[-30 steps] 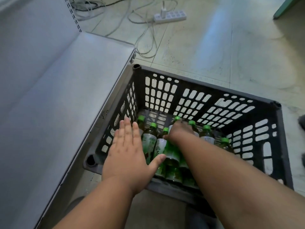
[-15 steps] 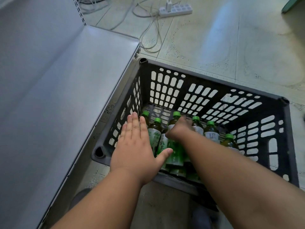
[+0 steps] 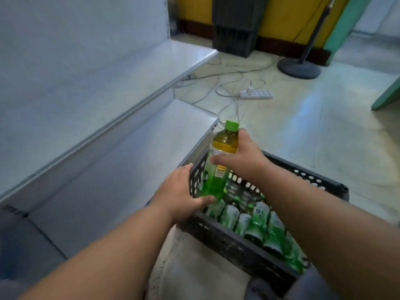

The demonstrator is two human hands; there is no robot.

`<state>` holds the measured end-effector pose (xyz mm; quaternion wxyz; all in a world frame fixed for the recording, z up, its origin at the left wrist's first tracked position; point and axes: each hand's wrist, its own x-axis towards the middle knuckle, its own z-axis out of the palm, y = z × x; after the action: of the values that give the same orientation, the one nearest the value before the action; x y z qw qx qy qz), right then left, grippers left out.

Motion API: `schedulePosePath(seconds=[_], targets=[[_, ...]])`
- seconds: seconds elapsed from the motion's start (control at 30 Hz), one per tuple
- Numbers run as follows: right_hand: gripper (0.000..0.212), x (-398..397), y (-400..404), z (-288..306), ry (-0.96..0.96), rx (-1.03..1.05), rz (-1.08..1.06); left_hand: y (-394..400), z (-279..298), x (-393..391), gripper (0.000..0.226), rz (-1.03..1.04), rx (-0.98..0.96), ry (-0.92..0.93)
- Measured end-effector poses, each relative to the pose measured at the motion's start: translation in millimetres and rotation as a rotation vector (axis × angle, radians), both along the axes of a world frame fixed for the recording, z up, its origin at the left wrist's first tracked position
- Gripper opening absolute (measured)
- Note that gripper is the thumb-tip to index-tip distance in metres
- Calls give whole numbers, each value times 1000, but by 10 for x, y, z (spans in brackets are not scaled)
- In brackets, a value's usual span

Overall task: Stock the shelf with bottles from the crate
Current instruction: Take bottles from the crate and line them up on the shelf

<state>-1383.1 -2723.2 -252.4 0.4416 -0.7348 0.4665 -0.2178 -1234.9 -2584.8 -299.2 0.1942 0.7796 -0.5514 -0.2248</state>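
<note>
The right hand (image 3: 242, 158) is wrapped around the upper body of a green-capped bottle (image 3: 218, 167), holding it upright above the near-left corner of the dark crate (image 3: 233, 241), while the left hand (image 3: 181, 198) is spread loose, its fingers lying over the crate's left rim and its thumb touching the bottle's lower end; it grips nothing firmly. More bottles (image 3: 257, 221) lie packed in the crate below. The grey shelf (image 3: 121, 161) sits just beside the crate on the left, bare as far as can be seen, with a second shelf board above it. The likeliest trouble is a slip: the right hand holds high, near the shoulder, so the heavy lower half can swing, and a smooth label may slide through the fingers. On the way left, the bottle's base could catch the crate's rim or knock the front lip of the shelf, jolting it loose. The upper board overhangs the lower one, so lifting too high risks striking the cap against its edge. Set down tilted on smooth metal, a tall bottle could topple and roll off onto the floor (image 3: 313, 135). The picture is blurred, so finer contact is hard to judge.
</note>
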Motion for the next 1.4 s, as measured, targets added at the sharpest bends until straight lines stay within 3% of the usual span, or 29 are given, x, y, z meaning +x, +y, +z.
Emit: schedulePosePath(seconds=[0.2,0.3,0.4,0.7,1.0,1.13,1.2,1.3,1.4], targets=[[75,703,1004,1484,-115,-313,292,960,1137,385,119,321,-210,36],[74,1014,1461,1900,-166,-388,384,1463,1502,574,107,415,-311,35],[72,1337,1758,2076,-202,-427,450,1796,1629,818,110,453,-290,1],[66,2566,1670,1580,-232,-437,597,1900,1077,1945,137,563,-154,-152],[79,3799,1338,1263,-182,-467,625,1452,565,2807,104,783,151,-312],[90,4016,1287,1076,-187,-409,582,1385,498,2849,105,766,216,-426],[81,4033,1274,984,-111,-358,575,1405,520,2816,103,763,214,-418],[48,4045,1246,820,33,-363,628,1401,576,2799,98,744,259,-380],[36,4197,1196,673,29,-412,625,1386,521,2834,100,755,266,-362]])
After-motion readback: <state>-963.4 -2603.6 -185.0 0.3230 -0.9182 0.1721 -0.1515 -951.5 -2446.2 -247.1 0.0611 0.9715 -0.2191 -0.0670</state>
